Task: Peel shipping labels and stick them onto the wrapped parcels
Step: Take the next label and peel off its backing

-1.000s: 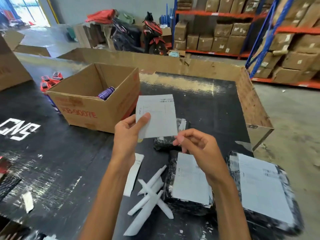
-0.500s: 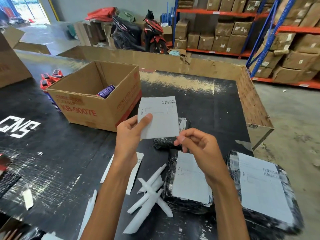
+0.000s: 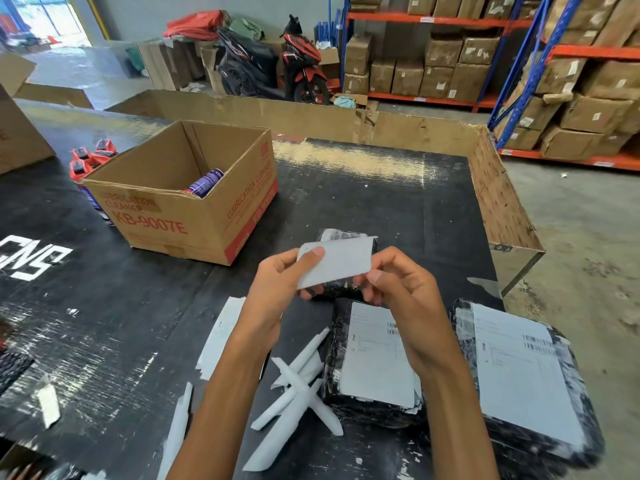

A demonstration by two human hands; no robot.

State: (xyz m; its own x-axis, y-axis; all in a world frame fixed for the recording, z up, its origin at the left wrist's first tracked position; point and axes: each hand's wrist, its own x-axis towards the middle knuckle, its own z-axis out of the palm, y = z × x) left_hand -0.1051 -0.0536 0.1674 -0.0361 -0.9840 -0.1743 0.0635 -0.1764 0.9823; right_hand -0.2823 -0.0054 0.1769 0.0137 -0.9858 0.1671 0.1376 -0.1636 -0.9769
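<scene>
Both grips were pinched on the label [image 3: 337, 263], left hand [image 3: 277, 289] at its left end and right hand [image 3: 405, 292] at its lower right corner, its long axis running hand to hand just over the small bare parcel [image 3: 341, 233] on the table [image 3: 381, 202].

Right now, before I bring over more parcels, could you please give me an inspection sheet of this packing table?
Surface: black table, scuffed, white lettering at the left; cardboard wall along the far and right edges.
Job's things: shipping label held over a small parcel that shows no label; middle parcel and right parcel already labelled.
Clutter: backing strips scattered near the arms; open cardboard box with a purple can inside; red-capped cans behind it.
Grippers: left hand pinches the label's left end; right hand pinches its right edge.
Cables: nothing seen.
Surroundings: shelving racks of cartons, parked scooter.
</scene>
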